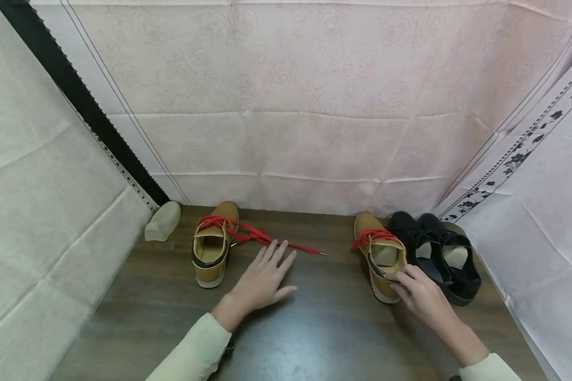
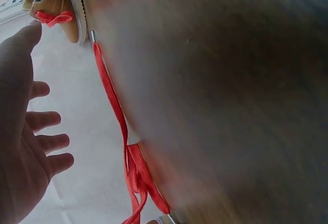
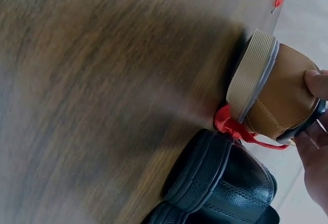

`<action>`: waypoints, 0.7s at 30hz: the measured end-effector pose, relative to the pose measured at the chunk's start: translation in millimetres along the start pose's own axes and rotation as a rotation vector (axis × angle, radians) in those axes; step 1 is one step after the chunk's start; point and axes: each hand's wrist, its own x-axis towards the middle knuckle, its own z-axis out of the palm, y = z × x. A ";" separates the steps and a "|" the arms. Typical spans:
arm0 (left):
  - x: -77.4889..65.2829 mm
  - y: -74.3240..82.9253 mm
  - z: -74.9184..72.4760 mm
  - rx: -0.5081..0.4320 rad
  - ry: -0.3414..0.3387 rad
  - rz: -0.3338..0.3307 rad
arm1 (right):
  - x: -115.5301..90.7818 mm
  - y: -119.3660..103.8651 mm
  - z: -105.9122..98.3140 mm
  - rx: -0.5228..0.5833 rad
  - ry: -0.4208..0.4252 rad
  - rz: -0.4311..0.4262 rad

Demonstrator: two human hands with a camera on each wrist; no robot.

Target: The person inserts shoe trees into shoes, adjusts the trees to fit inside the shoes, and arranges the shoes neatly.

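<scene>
My right hand (image 1: pixel 417 293) pinches the heel collar of a tan shoe (image 1: pixel 383 291) with red laces, its thumb against the outside of the heel in the right wrist view. That shoe's toe points to the back wall, and a pale insert (image 1: pixel 384 255) fills its opening. My left hand (image 1: pixel 262 283) is held palm down with fingers spread, holding nothing. Just beyond its fingertips lies the loose red lace (image 1: pixel 286 244) of a second tan shoe (image 1: pixel 214 272), which stands to the left. The lace stretches rightward over the brown surface and ends in a metal tip.
Two black shoes (image 3: pixel 241 183) stand close against the right tan shoe, with pale inserts inside. Another pale insert (image 1: pixel 163 221) lies in the far left corner. Pale cloth walls (image 1: pixel 291 148) enclose the brown wood-grain surface (image 1: pixel 314 328) at the back and both sides.
</scene>
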 end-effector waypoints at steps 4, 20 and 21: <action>-0.4 -1.8 -2.8 0.024 0.009 -0.007 | 1.4 -1.5 -0.6 -0.004 0.003 -0.008; -17.5 -23.0 -18.9 0.060 0.097 -0.048 | 15.2 -12.1 -5.7 -0.012 -0.035 0.059; -19.8 -25.4 -20.1 0.064 0.113 -0.050 | 17.7 -13.8 -5.7 -0.008 -0.029 0.057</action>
